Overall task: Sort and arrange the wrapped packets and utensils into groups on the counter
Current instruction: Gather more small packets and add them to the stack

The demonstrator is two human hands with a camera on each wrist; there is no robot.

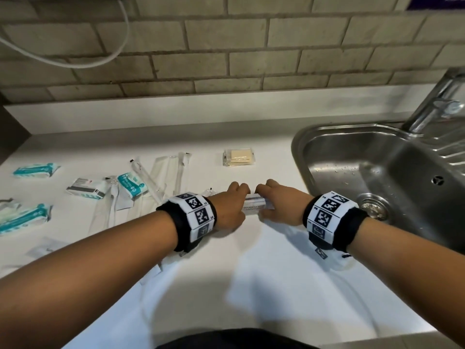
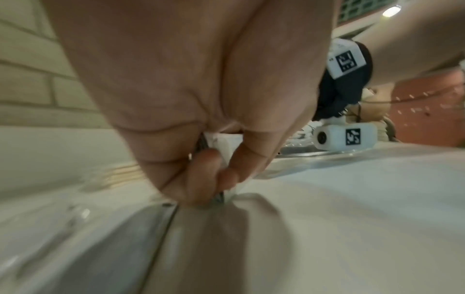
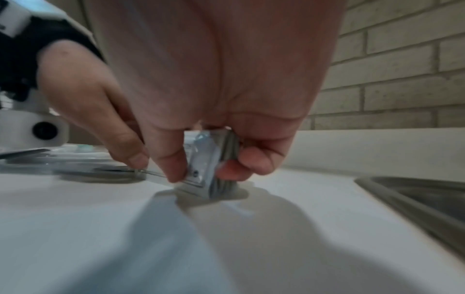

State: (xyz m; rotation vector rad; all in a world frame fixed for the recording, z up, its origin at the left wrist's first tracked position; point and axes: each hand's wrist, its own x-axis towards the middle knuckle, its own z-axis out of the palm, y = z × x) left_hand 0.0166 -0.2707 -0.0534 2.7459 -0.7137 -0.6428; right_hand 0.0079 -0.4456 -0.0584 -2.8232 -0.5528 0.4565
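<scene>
Packets in a small stack (image 1: 254, 207) stand on edge on the white counter (image 1: 251, 273), between your two hands, just beside the sink (image 1: 352, 157). Your left hand (image 1: 230, 209) pinches one end of the stack with curled fingers, and your right hand (image 1: 279, 206) pinches the other end; in the right wrist view the thumb and fingers (image 3: 254, 159) clamp several thin wrappers (image 3: 203, 165) together, with their lower edges touching the counter.

Several things could go wrong from here. The wrappers look thin and smooth, so if you loosen one hand before the stack lies flat, I think it will fan out or fall over. The sink rim is near your right hand, so a packet that slips to that side may slide into the basin, which seems to hold wet crumbs. If you squeeze too hard, the stack may bend and the middle packets may spring out.

To your left, the teal packets (image 1: 132, 186) and the clear wrapped utensils (image 1: 176, 172) lie mixed, some overlapping. A sweep of your left forearm could push them out of order. The clear box of yellow sheets (image 1: 239, 157) stands apart, further back.
</scene>
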